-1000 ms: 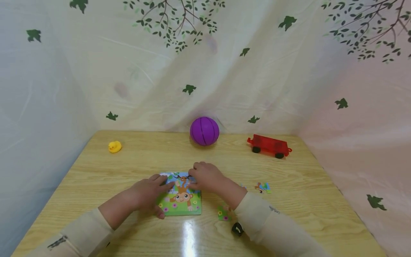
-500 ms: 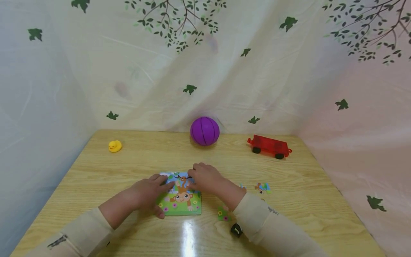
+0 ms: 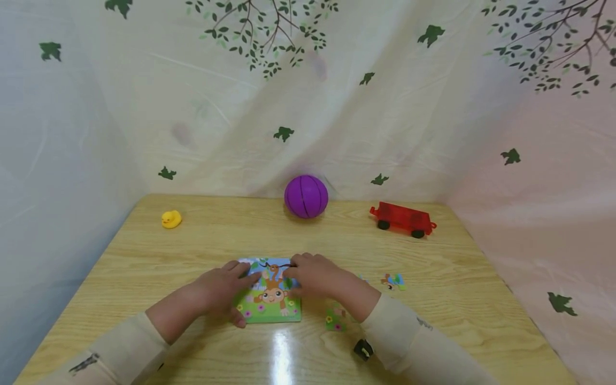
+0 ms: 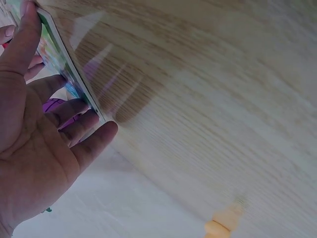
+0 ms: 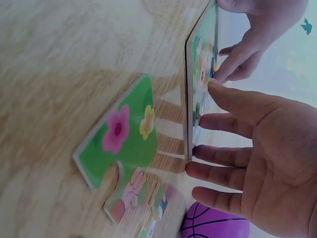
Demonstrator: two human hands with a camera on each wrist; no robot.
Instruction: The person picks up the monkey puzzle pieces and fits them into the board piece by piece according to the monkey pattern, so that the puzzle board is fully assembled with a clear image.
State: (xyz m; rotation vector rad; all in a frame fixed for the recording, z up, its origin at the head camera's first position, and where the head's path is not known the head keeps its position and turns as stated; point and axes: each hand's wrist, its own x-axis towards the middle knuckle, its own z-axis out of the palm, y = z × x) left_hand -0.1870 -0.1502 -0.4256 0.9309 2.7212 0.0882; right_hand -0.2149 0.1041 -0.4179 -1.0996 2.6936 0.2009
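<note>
A square picture board showing a monkey, flowers and green grass lies flat on the table. My left hand rests on its left side, fingers spread over the upper left part and thumb at the lower left edge. At the board's right edge is my right hand, its fingertips touching the top right part. In the right wrist view the right fingers are extended and apart along the board's edge. Loose puzzle pieces lie to the right: a green flowered one and a blue and brown one.
A yellow duck sits at the back left, a purple ball at the back middle and a red toy wagon at the back right. A small black object is beside the right sleeve. Cloth hangs behind the table.
My right hand has shifted slightly to the right and toward the near side, uncovering more of the board's top right part. The left hand stays in place.
</note>
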